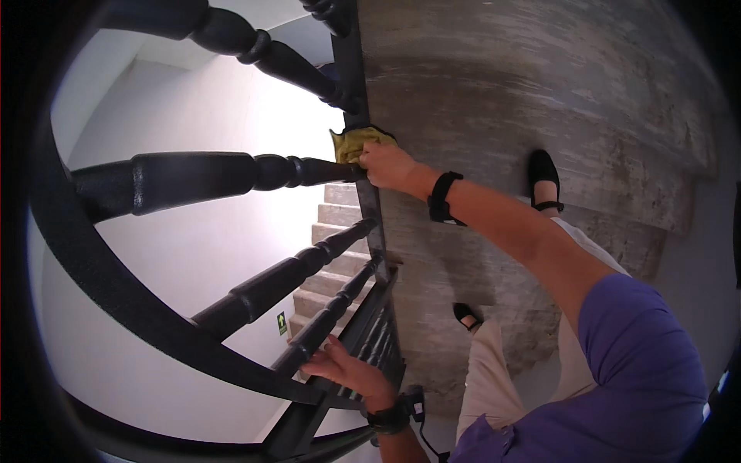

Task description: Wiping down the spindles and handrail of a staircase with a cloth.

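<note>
My right hand [388, 164] presses a bunched yellow cloth [356, 144] with a dark edge against the black bottom rail [371, 207]. The cloth lies right beside the foot of a turned black baluster [197, 179], and part of it is hidden under my fingers. Lower down, my left hand [343, 369] is closed around another black baluster [320, 328], nearer to me; some of its fingertips are hidden behind the wood. Both wrists wear black bands, and a small device with a cable shows by the left one.
The curved black handrail [139, 297] sweeps along the left. Worn grey-brown steps [494, 100] lie to the right, where my feet in black shoes [543, 174] stand on different levels. Through the railing show a lower flight of stairs [340, 212], a white wall and a small sign [282, 322].
</note>
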### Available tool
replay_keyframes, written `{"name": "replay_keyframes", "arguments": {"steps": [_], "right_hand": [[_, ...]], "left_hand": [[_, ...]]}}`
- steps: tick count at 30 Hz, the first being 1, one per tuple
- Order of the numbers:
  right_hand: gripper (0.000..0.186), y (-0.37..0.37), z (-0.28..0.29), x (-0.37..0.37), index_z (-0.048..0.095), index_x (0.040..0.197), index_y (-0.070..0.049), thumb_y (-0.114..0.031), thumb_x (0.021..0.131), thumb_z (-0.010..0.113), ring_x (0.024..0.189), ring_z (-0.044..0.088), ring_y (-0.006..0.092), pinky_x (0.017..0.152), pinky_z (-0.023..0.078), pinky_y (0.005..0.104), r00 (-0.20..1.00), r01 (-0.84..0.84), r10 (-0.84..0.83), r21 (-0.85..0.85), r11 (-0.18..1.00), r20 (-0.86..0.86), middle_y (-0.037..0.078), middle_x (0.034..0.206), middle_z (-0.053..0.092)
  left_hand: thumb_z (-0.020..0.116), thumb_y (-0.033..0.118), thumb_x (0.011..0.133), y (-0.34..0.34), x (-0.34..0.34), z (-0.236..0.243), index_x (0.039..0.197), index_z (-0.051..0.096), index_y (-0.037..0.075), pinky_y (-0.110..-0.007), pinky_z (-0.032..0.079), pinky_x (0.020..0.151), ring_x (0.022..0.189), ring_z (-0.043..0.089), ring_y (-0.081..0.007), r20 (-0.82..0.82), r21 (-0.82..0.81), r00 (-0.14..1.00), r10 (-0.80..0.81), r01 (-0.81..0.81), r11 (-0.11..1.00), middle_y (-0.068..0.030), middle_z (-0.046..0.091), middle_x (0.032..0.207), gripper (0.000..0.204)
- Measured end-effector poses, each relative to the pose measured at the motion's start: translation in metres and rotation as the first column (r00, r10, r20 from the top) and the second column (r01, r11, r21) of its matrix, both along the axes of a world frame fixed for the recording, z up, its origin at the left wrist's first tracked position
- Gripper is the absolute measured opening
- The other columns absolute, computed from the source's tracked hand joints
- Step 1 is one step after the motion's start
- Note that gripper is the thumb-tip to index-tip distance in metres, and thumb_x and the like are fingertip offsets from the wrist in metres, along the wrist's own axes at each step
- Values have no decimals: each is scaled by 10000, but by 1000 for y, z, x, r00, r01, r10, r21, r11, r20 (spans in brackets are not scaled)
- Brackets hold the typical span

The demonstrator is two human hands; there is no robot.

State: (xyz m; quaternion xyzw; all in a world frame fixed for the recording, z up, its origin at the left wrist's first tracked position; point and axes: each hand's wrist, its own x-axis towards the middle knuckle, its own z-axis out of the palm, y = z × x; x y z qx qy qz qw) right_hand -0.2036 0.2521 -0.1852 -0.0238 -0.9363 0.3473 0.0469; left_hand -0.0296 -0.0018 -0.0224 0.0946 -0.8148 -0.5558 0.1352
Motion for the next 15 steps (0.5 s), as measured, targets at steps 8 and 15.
{"name": "replay_keyframes", "arguments": {"steps": [8,15], "right_hand": [[339,60,13,-5,617,1101,-8,-186,826,533,925,629,266,808,490,349,959,268,-102,-730,629,265,189,990,648],[328,72,62,-50,572,1189,-36,-212,912,568,875,590,138,774,472,290,943,140,-326,-966,217,63,69,959,645]], "left_hand": [[387,35,968,2,1,-2,1436,169,117,-434,370,1104,1319,372,-277,-17,-17,1000,-26,25,1000,-200,312,1414,523],[332,17,953,12,3,5,1461,123,120,-450,366,1105,1309,384,-290,6,-3,1000,9,-9,1000,-208,325,1410,559]]}}
